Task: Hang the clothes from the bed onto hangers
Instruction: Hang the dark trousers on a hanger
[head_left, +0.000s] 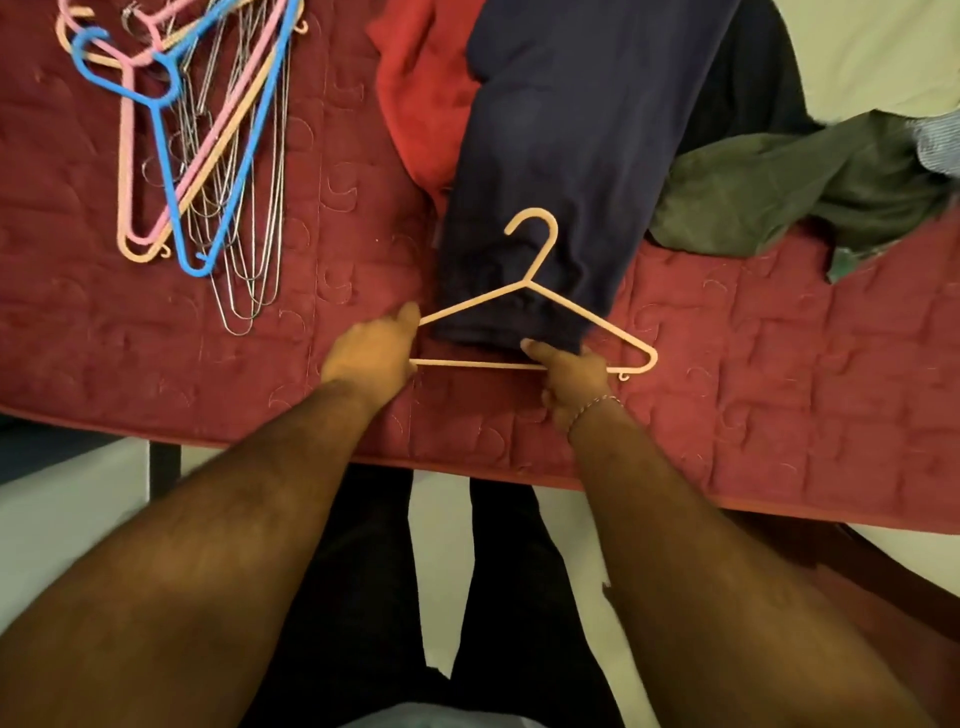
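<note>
A peach plastic hanger (540, 260) lies on the near end of a folded dark navy garment (561, 145) on the red quilted bed (753, 374). The garment's end passes through the hanger's triangle, above the bottom bar. My left hand (371, 353) grips the hanger's left corner. My right hand (571, 376), a bracelet on its wrist, pinches the bottom bar together with the garment's hem near the middle right.
A pile of spare hangers (208, 130), blue, pink, peach and wire, lies at the bed's far left. A red garment (421, 93) lies left of the navy one, an olive green garment (789, 187) to its right. The bed's near edge runs just below my hands.
</note>
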